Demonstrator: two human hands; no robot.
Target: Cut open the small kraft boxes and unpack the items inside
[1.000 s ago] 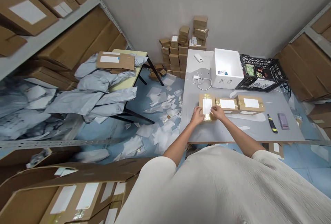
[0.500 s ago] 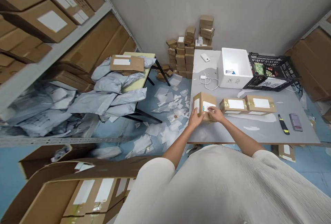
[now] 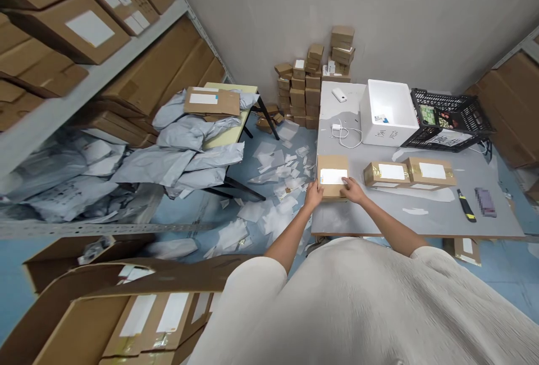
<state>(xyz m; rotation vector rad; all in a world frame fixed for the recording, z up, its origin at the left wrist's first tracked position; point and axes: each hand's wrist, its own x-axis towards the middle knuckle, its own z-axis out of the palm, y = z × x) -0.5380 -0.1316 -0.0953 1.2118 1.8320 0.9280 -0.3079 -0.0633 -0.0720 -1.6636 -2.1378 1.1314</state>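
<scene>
Steadying a cardboard box at the left edge of a gray table, a person's left hand grasps its near left side, level with the table's rim. The right hand rests its fingertips at the right end of the box's white label; whether they pinch or only press cannot be told. A strip of tabletop lies between the box and the table's near edge, and another separates it from two taped boxes, one close against the other. Farther right, a black-and-yellow cutter lies near a blurred purplish item. Toward the wall, a white bin stands beside a black crate, a white cable to the bin's left. Beyond the table's left edge, scattered papers cover much of the floor passage before a second, yellowish table bearing gray mailing bags.
</scene>
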